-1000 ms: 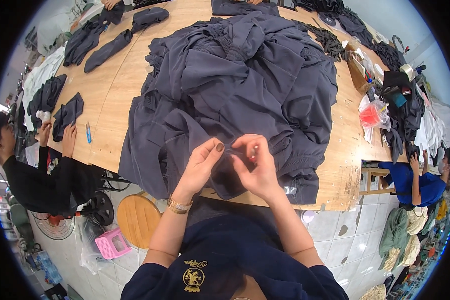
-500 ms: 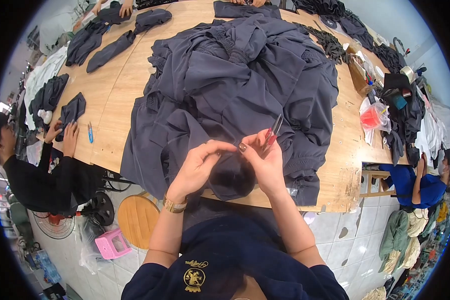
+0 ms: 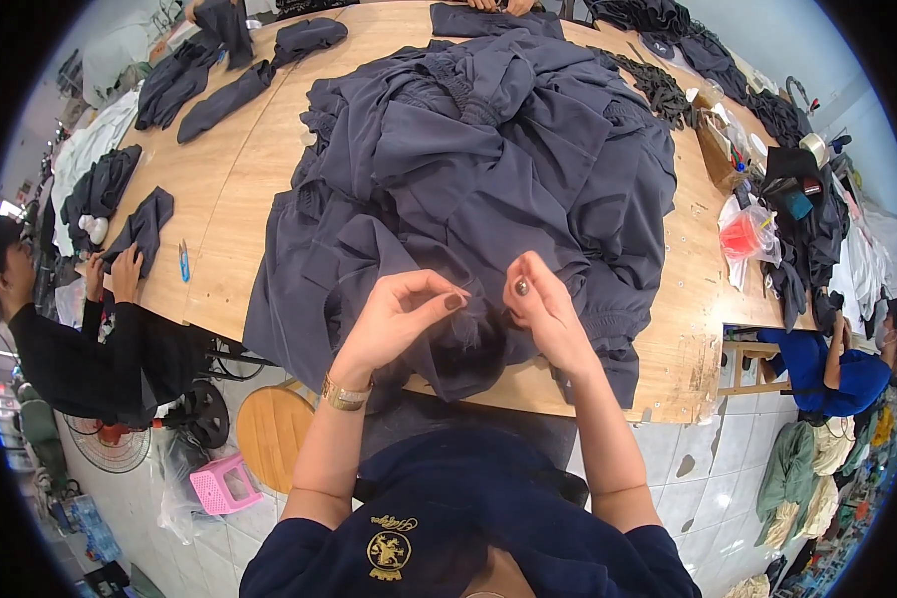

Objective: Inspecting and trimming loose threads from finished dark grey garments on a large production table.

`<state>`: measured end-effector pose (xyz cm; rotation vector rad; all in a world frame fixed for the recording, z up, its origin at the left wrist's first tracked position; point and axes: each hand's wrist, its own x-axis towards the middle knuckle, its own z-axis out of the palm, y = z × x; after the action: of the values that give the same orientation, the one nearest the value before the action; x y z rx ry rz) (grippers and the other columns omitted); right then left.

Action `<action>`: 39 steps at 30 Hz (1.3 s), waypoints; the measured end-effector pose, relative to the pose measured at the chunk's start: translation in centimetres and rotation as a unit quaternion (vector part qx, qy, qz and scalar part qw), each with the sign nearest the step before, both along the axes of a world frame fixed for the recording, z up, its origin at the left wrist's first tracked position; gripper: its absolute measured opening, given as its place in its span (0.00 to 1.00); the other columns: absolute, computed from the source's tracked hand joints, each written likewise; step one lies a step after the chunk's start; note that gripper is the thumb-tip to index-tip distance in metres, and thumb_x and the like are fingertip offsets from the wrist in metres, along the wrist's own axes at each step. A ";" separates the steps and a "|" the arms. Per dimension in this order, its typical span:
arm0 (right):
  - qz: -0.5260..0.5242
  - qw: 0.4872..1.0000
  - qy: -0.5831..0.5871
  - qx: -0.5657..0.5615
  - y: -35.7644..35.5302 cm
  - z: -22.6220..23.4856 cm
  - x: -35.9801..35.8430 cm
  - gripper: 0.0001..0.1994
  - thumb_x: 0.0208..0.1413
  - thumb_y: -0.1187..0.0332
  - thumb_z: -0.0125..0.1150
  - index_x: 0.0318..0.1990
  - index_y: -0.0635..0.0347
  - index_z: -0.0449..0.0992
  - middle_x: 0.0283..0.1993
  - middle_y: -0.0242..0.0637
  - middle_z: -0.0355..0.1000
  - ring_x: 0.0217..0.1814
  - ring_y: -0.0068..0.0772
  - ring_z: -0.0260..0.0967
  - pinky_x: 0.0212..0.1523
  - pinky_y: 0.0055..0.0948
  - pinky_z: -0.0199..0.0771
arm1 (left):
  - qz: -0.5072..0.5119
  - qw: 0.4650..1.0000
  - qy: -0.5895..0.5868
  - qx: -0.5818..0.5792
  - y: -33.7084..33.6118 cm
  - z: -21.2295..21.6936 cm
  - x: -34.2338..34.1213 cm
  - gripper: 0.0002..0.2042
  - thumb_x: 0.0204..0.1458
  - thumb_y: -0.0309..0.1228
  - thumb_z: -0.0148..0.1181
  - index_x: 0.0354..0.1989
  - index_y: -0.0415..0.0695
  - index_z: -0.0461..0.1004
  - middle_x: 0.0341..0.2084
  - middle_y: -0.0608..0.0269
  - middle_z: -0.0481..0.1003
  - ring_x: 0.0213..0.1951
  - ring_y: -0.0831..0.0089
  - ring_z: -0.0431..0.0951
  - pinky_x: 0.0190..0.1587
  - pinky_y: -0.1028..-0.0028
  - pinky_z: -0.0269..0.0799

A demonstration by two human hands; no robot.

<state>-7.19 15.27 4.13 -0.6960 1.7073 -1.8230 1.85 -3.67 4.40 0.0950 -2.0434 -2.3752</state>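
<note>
A large heap of dark grey-blue garments (image 3: 508, 169) with gathered elastic waistbands covers the middle of the table before me. Over its near edge, my left hand (image 3: 394, 321) pinches with thumb and forefinger; a faint pale wisp shows just below the fingertips, too blurred to name. My right hand (image 3: 548, 311) is held a little apart from it, above the cloth, with its fingers curled in. What lies inside the right hand is hidden. Beneath both hands hangs a dark, rounded fold of the nearest garment (image 3: 458, 374).
At left, a co-worker in black (image 3: 75, 349) handles a dark piece beside blue snips (image 3: 183, 261). More people work at the far edge and at right. A drink cup with red liquid (image 3: 746, 237) stands at right. A round wooden stool (image 3: 274, 439) and pink stool (image 3: 225, 486) are on the floor.
My right hand has turned and closed, and the red-handled snips it held no longer show. My hands are slightly farther apart. A far-left person has raised a dark piece of cloth.
</note>
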 end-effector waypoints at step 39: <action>0.116 0.910 0.342 0.204 0.7 1.2 -1.0 0.18 0.49 0.56 0.59 0.25 0.65 0.67 0.16 0.43 0.60 0.18 0.43 0.59 0.21 0.31 0.58 | 0.004 1.000 -0.015 -0.009 0.1 0.1 -1.0 0.10 0.56 0.29 0.55 0.34 0.33 0.77 0.28 0.61 0.78 0.33 0.80 0.76 0.39 0.81 0.71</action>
<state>-8.23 15.92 5.29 -1.3833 2.2200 -1.0466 0.85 -3.60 4.53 0.1389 -2.0744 -2.3644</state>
